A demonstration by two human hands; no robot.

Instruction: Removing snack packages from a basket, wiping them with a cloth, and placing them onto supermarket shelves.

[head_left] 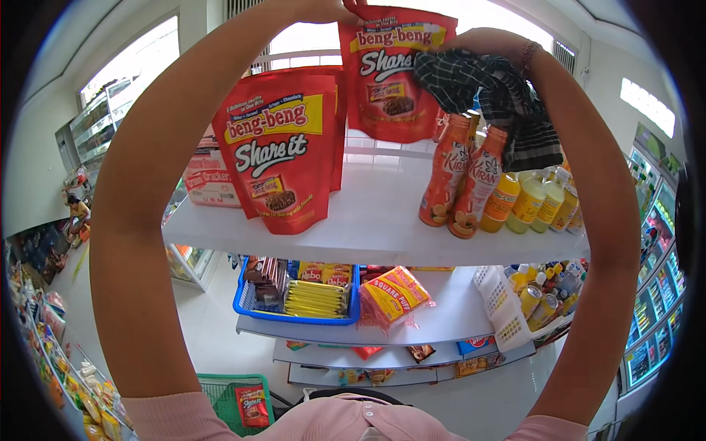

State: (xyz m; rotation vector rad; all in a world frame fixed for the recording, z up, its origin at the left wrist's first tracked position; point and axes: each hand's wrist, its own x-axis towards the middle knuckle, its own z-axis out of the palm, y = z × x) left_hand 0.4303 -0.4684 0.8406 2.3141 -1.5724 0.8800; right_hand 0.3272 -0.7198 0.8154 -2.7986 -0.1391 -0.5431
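Note:
My left hand (325, 10) grips the top left corner of a red Beng-Beng chocolate wafer pouch (391, 77), raised above the white top shelf (375, 220). In my right hand (491, 44) is a bunched dark checked cloth (485, 93), which overlaps the pouch's right side. The cloth's loose end hangs over the bottles. More red pouches (276, 160) stand upright on the shelf to the left, one in front of another. Two orange Kiranti-style drink bottles (477, 187) stand below the cloth, beside orange and pale yellow drink bottles (532, 204).
Packs of cream crackers (209, 179) sit behind the standing pouches. Lower down are a blue basket (298, 318) of snacks, a square puff pack (397, 295) and a white basket (499, 314) of drinks. A green basket (220, 386) holding a red pouch is near my body. Fridges (656, 297) line the right.

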